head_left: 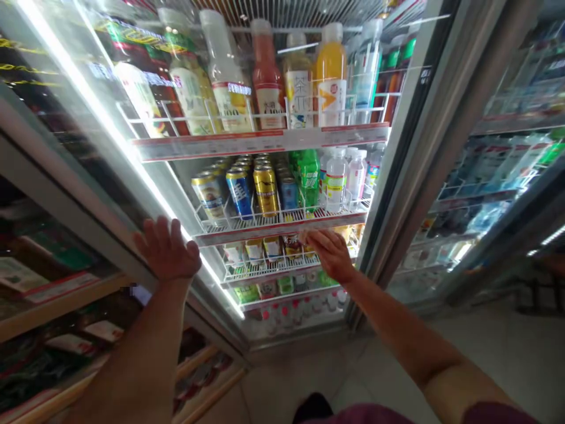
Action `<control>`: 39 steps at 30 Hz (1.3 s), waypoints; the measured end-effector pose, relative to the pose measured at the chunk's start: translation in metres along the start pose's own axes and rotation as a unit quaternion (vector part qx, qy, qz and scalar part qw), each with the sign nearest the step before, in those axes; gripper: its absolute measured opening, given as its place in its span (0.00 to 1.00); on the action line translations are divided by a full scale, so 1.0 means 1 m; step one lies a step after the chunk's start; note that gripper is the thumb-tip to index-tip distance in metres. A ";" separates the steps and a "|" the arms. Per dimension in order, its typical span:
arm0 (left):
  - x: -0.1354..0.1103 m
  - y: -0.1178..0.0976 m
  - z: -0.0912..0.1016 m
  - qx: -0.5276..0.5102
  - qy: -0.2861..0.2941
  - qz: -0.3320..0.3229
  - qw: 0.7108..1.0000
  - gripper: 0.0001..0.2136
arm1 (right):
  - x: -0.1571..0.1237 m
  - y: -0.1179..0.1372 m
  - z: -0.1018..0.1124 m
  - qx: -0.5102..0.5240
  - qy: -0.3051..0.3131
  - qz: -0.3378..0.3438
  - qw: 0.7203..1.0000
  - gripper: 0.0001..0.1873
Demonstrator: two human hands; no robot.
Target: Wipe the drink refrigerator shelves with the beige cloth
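Note:
In the head view, a glass-fronted drinks fridge (304, 140) stands before me, with reflections across its glass. My left hand (168, 250) is open, its fingers spread, at the left edge of the glass door by the bright light strip (132, 168). My right hand (329, 252) is closed at the glass in front of the middle shelves. A small pale thing, perhaps a cloth or tissue, shows at its fingertips, too blurred to name surely. Behind the glass are bottles of juice (332, 76), rows of beer cans (265, 191) and green bottles (308, 176).
Wooden shelves with bottles (83, 335) stand close on the left. A metal door frame (410, 159) rises to the right, with another drinks fridge (498, 159) beyond it. Below lies the tiled floor (282, 383), where a dark shoe (313, 407) shows.

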State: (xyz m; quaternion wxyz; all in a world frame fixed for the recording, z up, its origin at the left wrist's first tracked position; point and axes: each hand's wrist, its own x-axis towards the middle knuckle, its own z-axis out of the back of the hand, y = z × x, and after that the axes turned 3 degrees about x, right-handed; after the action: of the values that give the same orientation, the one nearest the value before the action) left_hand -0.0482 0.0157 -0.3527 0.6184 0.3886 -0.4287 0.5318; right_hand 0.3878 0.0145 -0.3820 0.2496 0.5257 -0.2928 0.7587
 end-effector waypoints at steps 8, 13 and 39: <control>0.002 -0.008 0.005 0.026 0.003 -0.010 1.000 0.34 | 0.042 -0.020 -0.013 -0.008 -0.055 -0.054 0.997 0.36; 0.003 -0.012 0.005 0.007 -0.009 0.015 1.000 0.34 | 0.040 -0.001 -0.014 0.029 0.001 0.034 0.999 0.35; 0.003 -0.014 0.006 -0.001 -0.011 0.006 1.000 0.27 | 0.131 0.042 -0.044 0.021 0.039 0.150 0.988 0.33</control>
State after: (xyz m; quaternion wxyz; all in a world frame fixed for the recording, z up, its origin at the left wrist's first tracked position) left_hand -0.0346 0.0091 -0.3480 0.6106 0.3912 -0.4383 0.5311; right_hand 0.2880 0.0250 -0.2783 0.1329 0.4508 -0.3422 0.8136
